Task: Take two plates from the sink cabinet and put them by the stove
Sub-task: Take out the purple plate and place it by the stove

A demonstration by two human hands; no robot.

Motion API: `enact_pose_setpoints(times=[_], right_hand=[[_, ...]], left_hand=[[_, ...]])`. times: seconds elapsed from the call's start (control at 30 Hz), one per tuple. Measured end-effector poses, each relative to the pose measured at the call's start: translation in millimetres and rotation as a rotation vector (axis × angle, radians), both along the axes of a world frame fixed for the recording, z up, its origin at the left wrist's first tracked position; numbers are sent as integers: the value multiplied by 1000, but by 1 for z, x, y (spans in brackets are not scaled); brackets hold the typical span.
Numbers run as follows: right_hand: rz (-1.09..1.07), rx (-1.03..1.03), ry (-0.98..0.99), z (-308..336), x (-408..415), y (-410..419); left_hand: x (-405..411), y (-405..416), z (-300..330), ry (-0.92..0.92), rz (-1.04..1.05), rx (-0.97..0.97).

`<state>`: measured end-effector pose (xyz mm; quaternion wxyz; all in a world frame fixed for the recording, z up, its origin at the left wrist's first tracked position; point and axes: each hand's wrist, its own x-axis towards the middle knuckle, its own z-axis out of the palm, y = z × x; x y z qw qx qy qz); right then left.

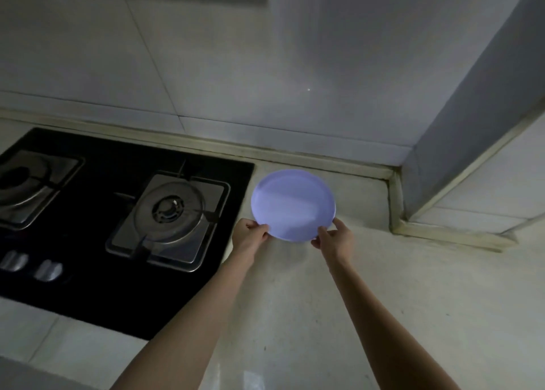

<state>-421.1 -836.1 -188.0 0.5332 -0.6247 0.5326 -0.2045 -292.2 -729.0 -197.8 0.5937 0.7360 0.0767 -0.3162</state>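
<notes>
A round pale blue plate (293, 204) is just right of the black gas stove (118, 201), over the light countertop (368, 286). My left hand (249, 234) pinches the plate's near left rim. My right hand (336, 237) grips its near right rim. I cannot tell whether one plate or a stack of two is held, since only a single top face shows. The plate appears low over or resting on the counter; a faint shadow lies under its near edge.
The stove has two burners, the right burner (169, 209) close to the plate, and two silver knobs (31, 265) at its front. A tiled wall (236, 65) runs behind. A boxed corner column (472, 139) stands to the right.
</notes>
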Motion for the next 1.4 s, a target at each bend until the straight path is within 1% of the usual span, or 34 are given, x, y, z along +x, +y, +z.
enact_pose_setpoints(times=[0.1, 0.23, 0.4, 0.47, 0.67, 0.83, 0.87, 0.93, 1.0, 1.07, 1.13, 1.23, 1.3, 1.4], right_hand=[[-5, 1, -37, -6, 9, -4], [-18, 12, -23, -10, 20, -8], [-10, 28, -36, -17, 30, -12], [-1, 22, -13, -21, 31, -12], [23, -37, 74, -22, 28, -13], [3, 96, 71, -7, 19, -13], [6, 89, 80, -1, 15, -12], [17, 47, 66, 17, 4, -9], [21, -2, -7, 40, -11, -7], [29, -49, -112, 67, -33, -4], [27, -68, -230, 92, -53, -3], [-40, -66, -410, 128, -95, 7], [-85, -73, -495, 146, -127, 17], [-150, -83, -572, 162, -173, 36]], left_hand=[[12, -5, -9, -22, -41, 56], [26, -10, -16, -37, -60, 115], [30, -15, -12, -86, -103, 200], [30, -14, -11, -111, -156, 247], [28, -13, -11, -122, -205, 271], [30, -8, 10, -105, -214, 267], [31, -6, 18, -104, -218, 240], [29, -1, 41, -69, -205, 116], [24, 5, 68, 7, -152, -83], [12, 15, 96, 1, -170, -237], [4, 26, 119, -62, -227, -331], [-14, 45, 145, -129, -281, -445], [-26, 55, 157, -138, -288, -517], [-47, 68, 168, -128, -278, -588]])
